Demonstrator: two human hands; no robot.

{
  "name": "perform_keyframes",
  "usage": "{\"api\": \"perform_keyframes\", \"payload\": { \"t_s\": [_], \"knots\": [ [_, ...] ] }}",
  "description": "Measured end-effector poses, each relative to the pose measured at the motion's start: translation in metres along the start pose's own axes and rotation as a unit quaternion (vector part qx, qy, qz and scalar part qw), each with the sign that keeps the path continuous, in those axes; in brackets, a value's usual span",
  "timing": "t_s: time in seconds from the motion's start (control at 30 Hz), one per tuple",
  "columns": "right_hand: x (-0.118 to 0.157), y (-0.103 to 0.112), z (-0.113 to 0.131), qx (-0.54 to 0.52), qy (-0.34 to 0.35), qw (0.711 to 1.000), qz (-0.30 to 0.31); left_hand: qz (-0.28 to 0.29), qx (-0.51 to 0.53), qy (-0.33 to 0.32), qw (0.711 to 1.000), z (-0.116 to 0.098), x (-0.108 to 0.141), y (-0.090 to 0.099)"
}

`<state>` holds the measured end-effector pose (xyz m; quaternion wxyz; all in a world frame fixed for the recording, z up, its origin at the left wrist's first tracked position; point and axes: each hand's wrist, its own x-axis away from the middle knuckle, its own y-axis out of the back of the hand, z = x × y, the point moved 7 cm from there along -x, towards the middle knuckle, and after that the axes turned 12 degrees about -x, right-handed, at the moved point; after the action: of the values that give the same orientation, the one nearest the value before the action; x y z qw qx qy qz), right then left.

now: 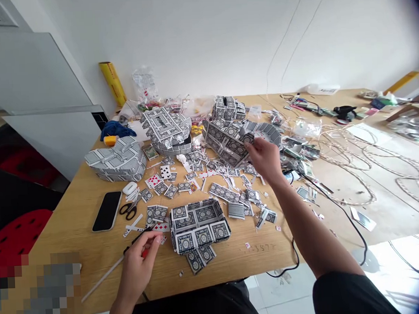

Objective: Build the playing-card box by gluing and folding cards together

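My left hand is closed round a glue gun, mostly hidden by my fingers; a bit of red shows between them and a long whitish glue stick trails behind. Just right of it, an open box made of patterned playing cards rests on the table with joined cards under its front. Over the middle of the table, my right hand pinches the right end of a flat card panel, tilted up. Cut card pieces lie scattered below it.
Card-covered boxes stand at the back: a heart-shaped one, a lidded one and a smaller one. Scissors and a phone lie left. A black cable and coiled cord spread right.
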<state>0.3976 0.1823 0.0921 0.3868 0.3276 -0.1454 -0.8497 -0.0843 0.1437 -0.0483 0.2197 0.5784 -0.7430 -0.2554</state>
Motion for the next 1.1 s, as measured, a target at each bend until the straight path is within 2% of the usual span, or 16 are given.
{"api": "perform_keyframes", "payload": {
  "t_s": [0.07,0.1,0.17,0.23,0.33,0.4,0.5,0.57,0.67,0.83,0.97,1.03,1.1],
  "knots": [
    [0.019,0.007,0.018,-0.068,-0.019,0.997,0.025,0.011,0.028,0.003,1.000,-0.006,-0.004,-0.005],
    [0.031,0.003,0.024,-0.190,-0.059,0.978,0.059,0.018,0.050,0.006,0.999,-0.010,-0.007,-0.009],
    [0.059,-0.013,0.037,-0.381,-0.150,0.906,0.108,0.030,0.104,0.015,0.994,-0.022,-0.012,-0.016],
    [0.090,-0.034,0.047,-0.477,-0.228,0.838,0.136,0.045,0.165,0.017,0.985,-0.038,-0.015,-0.022],
    [0.135,-0.066,0.056,-0.546,-0.313,0.761,0.156,0.087,0.284,-0.025,0.954,-0.066,-0.019,-0.031],
    [0.162,-0.083,0.059,-0.567,-0.362,0.722,0.162,0.085,0.342,-0.034,0.935,-0.075,-0.021,-0.033],
    [0.194,-0.099,0.065,-0.586,-0.420,0.669,0.178,0.049,0.371,0.014,0.927,-0.072,-0.022,-0.035],
    [0.208,-0.103,0.072,-0.590,-0.435,0.646,0.211,0.048,0.394,0.047,0.917,-0.068,-0.020,-0.039],
    [0.215,-0.100,0.083,-0.584,-0.408,0.652,0.259,0.067,0.426,0.076,0.899,-0.063,-0.014,-0.044],
    [0.211,-0.092,0.095,-0.555,-0.343,0.694,0.305,0.058,0.429,0.093,0.897,-0.050,-0.009,-0.046],
    [0.204,-0.089,0.102,-0.526,-0.301,0.729,0.317,0.060,0.442,0.098,0.890,-0.049,-0.009,-0.045],
    [0.204,-0.091,0.101,-0.522,-0.307,0.730,0.318,0.053,0.433,0.098,0.894,-0.050,-0.008,-0.042],
    [0.207,-0.095,0.099,-0.525,-0.327,0.716,0.325,0.044,0.421,0.099,0.900,-0.050,-0.007,-0.040]
  ]
}}
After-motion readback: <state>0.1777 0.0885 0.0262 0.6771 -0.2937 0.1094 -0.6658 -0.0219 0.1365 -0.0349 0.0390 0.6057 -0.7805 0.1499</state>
